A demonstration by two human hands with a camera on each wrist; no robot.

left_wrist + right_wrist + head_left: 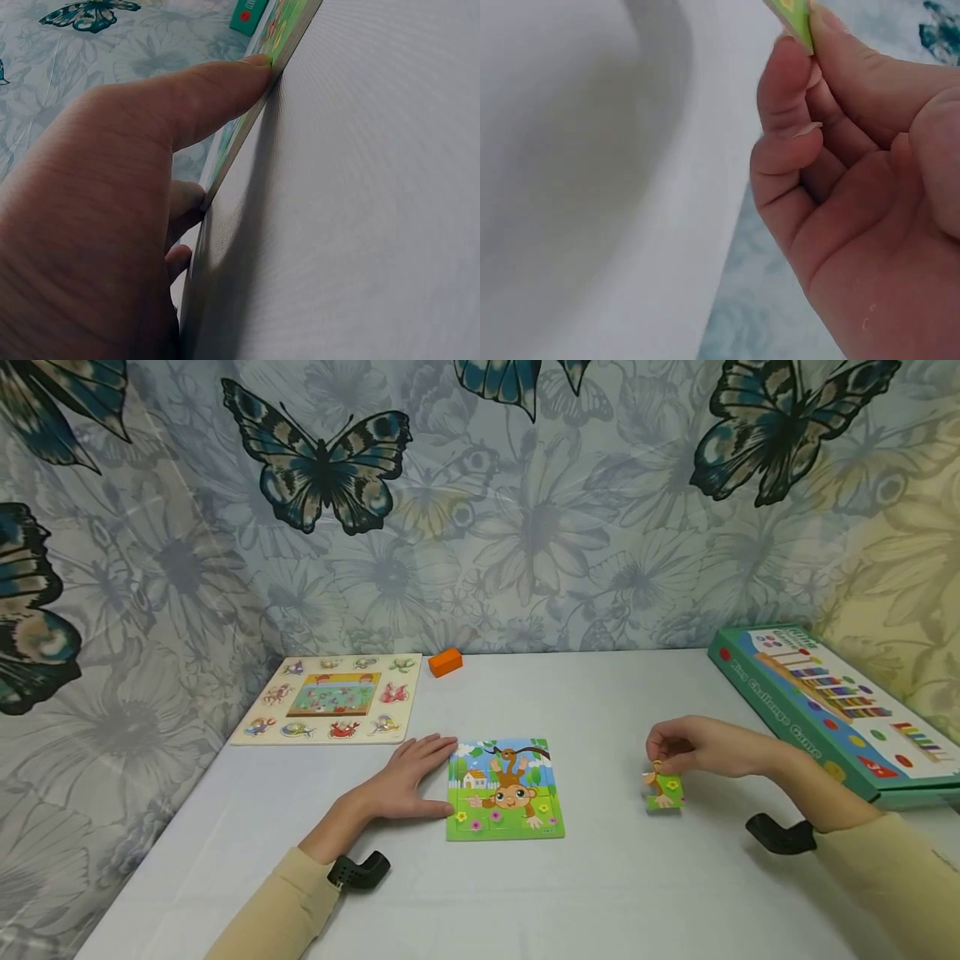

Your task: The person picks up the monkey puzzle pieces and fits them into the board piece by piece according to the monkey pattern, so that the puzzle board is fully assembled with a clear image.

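In the head view, a square monkey jigsaw puzzle [506,793] lies flat on the white table. My left hand [405,781] is at its left side, thumb and fingers spread apart. Seen from the left wrist, the thumb [225,86] rests on the puzzle's edge [247,124], and other fingertips touch that edge further along. Off to the right, my right hand [693,747] pinches a small puzzle piece [665,792], green with a yellow flower and a bit of brown. Only a corner of the piece [795,21] shows in the right wrist view, between thumb and index finger.
A cream board with sea animal pictures [258,710] lies at the back left, with an orange block [446,662] beside its far corner. The green game box [795,710] stands at the right, close to my right forearm. A butterfly-patterned wall covering [525,527] rises behind the table.
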